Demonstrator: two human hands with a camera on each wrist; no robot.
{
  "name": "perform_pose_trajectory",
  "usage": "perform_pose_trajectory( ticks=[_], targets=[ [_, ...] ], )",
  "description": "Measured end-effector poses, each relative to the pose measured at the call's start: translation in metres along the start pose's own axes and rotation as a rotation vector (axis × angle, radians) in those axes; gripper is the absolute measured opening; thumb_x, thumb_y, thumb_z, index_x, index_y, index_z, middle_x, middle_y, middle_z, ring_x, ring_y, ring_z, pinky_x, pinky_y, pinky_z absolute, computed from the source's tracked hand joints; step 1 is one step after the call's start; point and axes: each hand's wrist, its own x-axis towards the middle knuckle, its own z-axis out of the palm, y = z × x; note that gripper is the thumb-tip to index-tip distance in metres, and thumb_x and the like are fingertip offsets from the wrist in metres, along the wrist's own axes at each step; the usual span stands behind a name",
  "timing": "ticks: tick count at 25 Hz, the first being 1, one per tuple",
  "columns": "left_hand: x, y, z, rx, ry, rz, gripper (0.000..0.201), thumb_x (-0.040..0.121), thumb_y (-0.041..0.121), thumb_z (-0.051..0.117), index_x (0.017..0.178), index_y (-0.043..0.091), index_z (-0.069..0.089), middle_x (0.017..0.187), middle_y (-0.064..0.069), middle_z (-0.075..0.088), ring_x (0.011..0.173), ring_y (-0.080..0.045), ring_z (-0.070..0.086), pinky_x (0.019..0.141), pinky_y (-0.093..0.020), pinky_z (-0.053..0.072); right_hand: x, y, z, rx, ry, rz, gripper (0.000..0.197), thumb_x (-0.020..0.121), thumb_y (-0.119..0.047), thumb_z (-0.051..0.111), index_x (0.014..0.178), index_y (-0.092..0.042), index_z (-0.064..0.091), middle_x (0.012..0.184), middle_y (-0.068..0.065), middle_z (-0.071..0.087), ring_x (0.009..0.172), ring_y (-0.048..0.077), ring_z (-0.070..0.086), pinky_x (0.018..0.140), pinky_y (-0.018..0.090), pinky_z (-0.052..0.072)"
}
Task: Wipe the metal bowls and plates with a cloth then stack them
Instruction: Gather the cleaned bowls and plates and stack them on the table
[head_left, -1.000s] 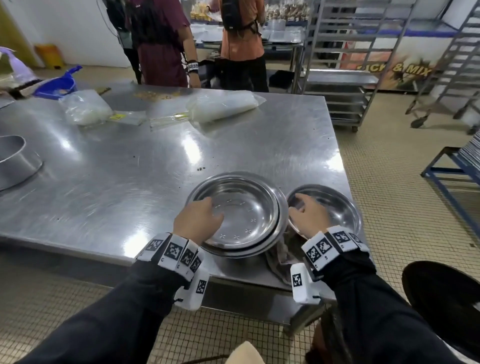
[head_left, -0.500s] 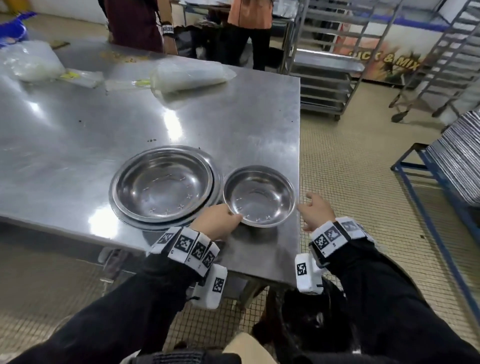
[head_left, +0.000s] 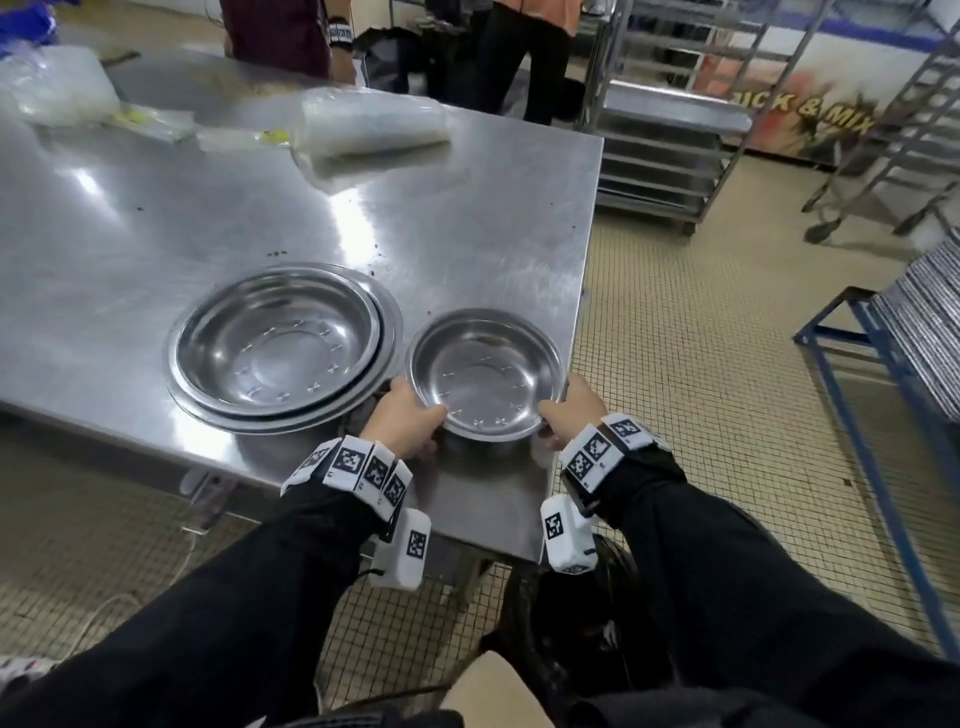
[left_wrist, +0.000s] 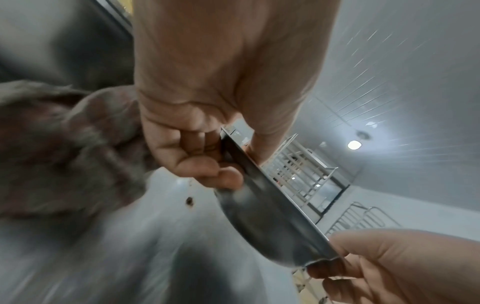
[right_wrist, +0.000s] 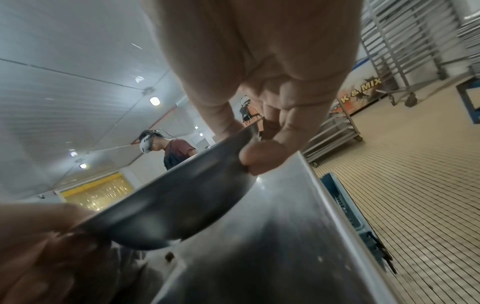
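A small metal bowl (head_left: 485, 382) is lifted just above the steel table (head_left: 457, 218) near its front right corner. My left hand (head_left: 408, 421) grips its near left rim, thumb inside and fingers curled under (left_wrist: 207, 170). My right hand (head_left: 566, 410) grips the near right rim the same way (right_wrist: 259, 156). Left of it, a larger bowl (head_left: 278, 345) sits nested in a wide metal plate (head_left: 387, 332). A grey-brown cloth (left_wrist: 64, 148) lies bunched on the table behind my left hand, mostly hidden in the head view.
Clear plastic bags (head_left: 363, 130) lie at the table's far side, where two people (head_left: 280, 36) stand. Metal tray racks (head_left: 670, 145) stand to the right on the tiled floor. A blue frame (head_left: 862, 415) holding stacked trays is at the far right.
My left hand left the large bowl and took the small bowl's left rim. My right hand came back to its right rim. The bowl now hangs off the table between both hands.
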Motion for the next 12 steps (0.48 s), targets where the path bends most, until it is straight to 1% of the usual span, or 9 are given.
perform_pose_trajectory(
  ticks=[1, 2, 4, 5, 7, 9, 10, 11, 12],
  targets=[
    [-0.004, 0.004, -0.004, 0.02, 0.003, 0.064, 0.04, 0.088, 0.023, 0.064, 0.116, 0.003, 0.043, 0.092, -0.01, 0.063, 0.069, -0.018, 0.064, 0.054, -0.029, 0.052, -0.01, -0.005, -0.001, 0.052, 0.032, -0.007, 0.034, 0.084, -0.013, 0.059, 0.114, -0.019, 0.045, 0.097, 0.007, 0.061, 0.078, 0.025, 0.068, 0.069, 0.044, 0.059],
    [-0.008, 0.009, -0.008, 0.048, 0.021, 0.115, 0.04, 0.088, 0.025, 0.065, 0.114, 0.006, 0.043, 0.091, -0.009, 0.063, 0.07, -0.018, 0.064, 0.057, -0.03, 0.051, -0.017, -0.009, -0.004, 0.098, 0.056, -0.023, 0.034, 0.087, -0.01, 0.057, 0.116, -0.021, 0.044, 0.098, 0.006, 0.06, 0.078, 0.024, 0.067, 0.067, 0.039, 0.06],
    [-0.017, 0.02, -0.02, 0.085, 0.098, 0.204, 0.038, 0.087, 0.027, 0.066, 0.113, 0.011, 0.043, 0.095, -0.005, 0.059, 0.079, -0.018, 0.061, 0.066, -0.03, 0.047, -0.029, -0.019, -0.01, 0.163, 0.09, -0.088, 0.034, 0.089, -0.008, 0.054, 0.119, -0.023, 0.044, 0.1, 0.006, 0.058, 0.079, 0.021, 0.066, 0.058, 0.028, 0.057],
    [-0.023, 0.026, -0.029, 0.101, 0.15, 0.245, 0.036, 0.088, 0.026, 0.065, 0.113, 0.011, 0.044, 0.095, -0.002, 0.056, 0.082, -0.017, 0.058, 0.068, -0.029, 0.044, -0.036, -0.026, -0.012, 0.185, 0.1, -0.128, 0.034, 0.09, -0.008, 0.054, 0.118, -0.023, 0.044, 0.099, 0.006, 0.058, 0.079, 0.021, 0.066, 0.055, 0.024, 0.054],
    [-0.031, 0.033, -0.055, 0.119, 0.237, 0.275, 0.029, 0.09, 0.023, 0.062, 0.112, 0.012, 0.048, 0.092, 0.002, 0.056, 0.083, -0.015, 0.055, 0.068, -0.028, 0.04, -0.047, -0.047, -0.01, 0.217, 0.119, -0.197, 0.031, 0.089, -0.009, 0.053, 0.115, -0.024, 0.045, 0.098, 0.008, 0.059, 0.079, 0.021, 0.066, 0.054, 0.023, 0.053],
    [-0.033, 0.03, -0.088, 0.114, 0.274, 0.297, 0.023, 0.091, 0.023, 0.06, 0.11, 0.015, 0.049, 0.094, 0.004, 0.057, 0.083, -0.01, 0.055, 0.067, -0.024, 0.038, -0.058, -0.07, 0.002, 0.234, 0.109, -0.248, 0.028, 0.088, -0.011, 0.053, 0.111, -0.024, 0.046, 0.096, 0.009, 0.06, 0.079, 0.021, 0.066, 0.057, 0.025, 0.054],
    [-0.033, 0.026, -0.107, 0.11, 0.281, 0.302, 0.024, 0.092, 0.023, 0.06, 0.112, 0.016, 0.049, 0.095, 0.007, 0.057, 0.083, -0.007, 0.055, 0.067, -0.022, 0.039, -0.062, -0.082, 0.011, 0.233, 0.106, -0.272, 0.026, 0.088, -0.012, 0.054, 0.11, -0.024, 0.047, 0.095, 0.009, 0.061, 0.079, 0.021, 0.065, 0.057, 0.025, 0.054],
    [-0.032, 0.021, -0.125, 0.099, 0.288, 0.308, 0.028, 0.093, 0.024, 0.06, 0.117, 0.016, 0.05, 0.098, 0.008, 0.058, 0.084, -0.006, 0.056, 0.072, -0.022, 0.043, -0.067, -0.093, 0.023, 0.226, 0.108, -0.293, 0.024, 0.087, -0.013, 0.054, 0.108, -0.024, 0.049, 0.094, 0.009, 0.061, 0.079, 0.022, 0.065, 0.056, 0.024, 0.053],
    [-0.032, 0.017, -0.139, 0.08, 0.291, 0.309, 0.032, 0.093, 0.025, 0.06, 0.122, 0.014, 0.05, 0.102, 0.007, 0.06, 0.088, -0.009, 0.059, 0.079, -0.027, 0.049, -0.069, -0.101, 0.033, 0.216, 0.114, -0.312, 0.023, 0.087, -0.014, 0.055, 0.106, -0.024, 0.051, 0.092, 0.009, 0.061, 0.079, 0.023, 0.065, 0.056, 0.025, 0.053]
  ],
)
